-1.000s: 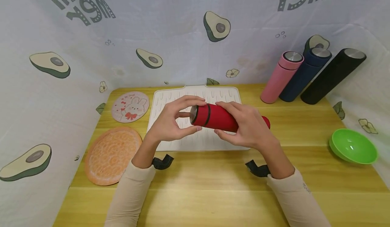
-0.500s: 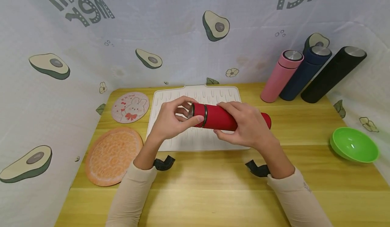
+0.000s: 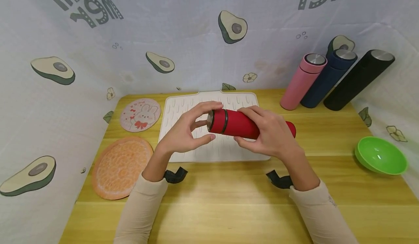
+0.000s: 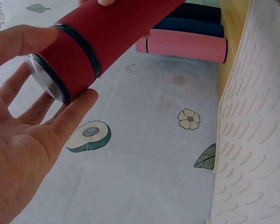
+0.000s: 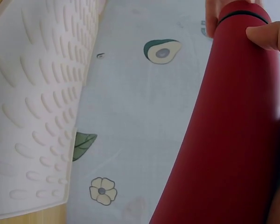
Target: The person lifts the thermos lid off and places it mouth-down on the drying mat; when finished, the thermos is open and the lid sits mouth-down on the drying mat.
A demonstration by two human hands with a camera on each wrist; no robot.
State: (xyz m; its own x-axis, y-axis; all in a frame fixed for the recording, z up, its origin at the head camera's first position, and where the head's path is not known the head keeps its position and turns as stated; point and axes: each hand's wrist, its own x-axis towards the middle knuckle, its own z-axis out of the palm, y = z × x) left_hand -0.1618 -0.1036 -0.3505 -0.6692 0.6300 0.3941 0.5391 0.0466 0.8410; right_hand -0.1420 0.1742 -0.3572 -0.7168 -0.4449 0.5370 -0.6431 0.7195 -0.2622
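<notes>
A red thermos bottle (image 3: 243, 124) is held tilted almost flat above a white ridged tray, its lid (image 3: 217, 121) pointing left. My right hand (image 3: 270, 133) grips the body, thumb below and fingers over the top. Around the lid my left hand (image 3: 181, 133) is spread, fingers above and thumb below, both nearly straight. In the left wrist view, the steel lid top (image 4: 46, 79) faces the palm, with thumb and fingertips at opposite edges of the lid; whether they press on it is unclear. The right wrist view shows the red body large, with only part of the hand.
Pink (image 3: 302, 82), navy (image 3: 328, 79) and black (image 3: 358, 80) thermos bottles stand at the back right. A green bowl (image 3: 380, 155) sits at the right edge. Left lie a bunny coaster (image 3: 140, 115) and an orange round mat (image 3: 122, 168). The white tray (image 3: 183, 157) lies beneath the hands.
Half a second ago my left thumb lay on the lid; now it is spread away below it. The bottle and right hand have shifted slightly right. My right hand keeps its grip.
</notes>
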